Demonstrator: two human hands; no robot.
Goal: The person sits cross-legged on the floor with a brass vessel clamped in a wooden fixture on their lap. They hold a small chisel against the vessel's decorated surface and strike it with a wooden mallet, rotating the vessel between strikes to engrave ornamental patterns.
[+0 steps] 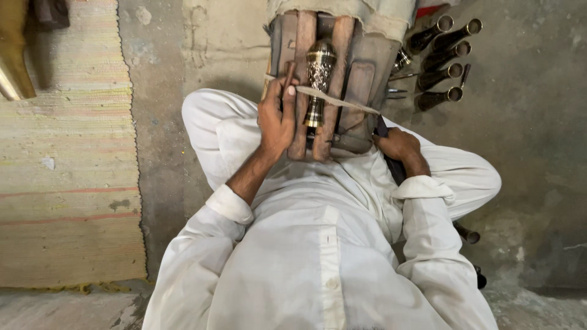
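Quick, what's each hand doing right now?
Left hand: closed on a strap across the brass piece.
Right hand: closed on a dark handle.

A floor-level metalworking workshop.
A worn wooden work frame (333, 85) cradles an engraved brass piece (319, 73) on a rough concrete floor (532, 122), with a row of dark brass-rimmed tubes (441, 61) beside it and a striped woven mat (67, 153) nearby.

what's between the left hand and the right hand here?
Head view: the brass piece set upright between two wooden bars, a taut strap crossing it from left hand toward right hand.
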